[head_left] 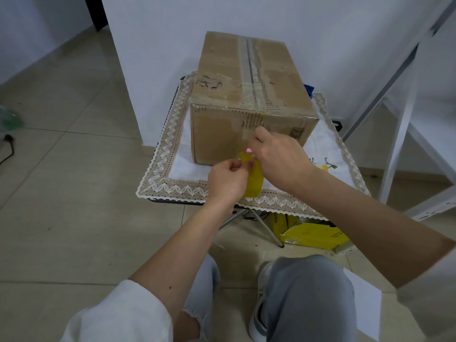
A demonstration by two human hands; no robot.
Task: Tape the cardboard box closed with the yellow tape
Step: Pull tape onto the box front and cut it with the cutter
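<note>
Knees in grey trousers and my white sleeves are closest to the camera, and above them both my forearms reach forward to the small table with the lace-edged cloth point(172, 154). My left hand point(228, 180) has its fingers curled together, and the thumb and forefinger pinch the yellow tape point(254, 180) at its upper part. My right hand point(278, 154) is just beside it, fingers bent and closed on the top end of the same tape, where something small and pink point(249, 150) shows; I cannot tell what it is. The tape hangs down between my two hands, in front of the near side of the cardboard box point(246, 95). That box stands closed on the cloth, just behind my fingers.
</note>
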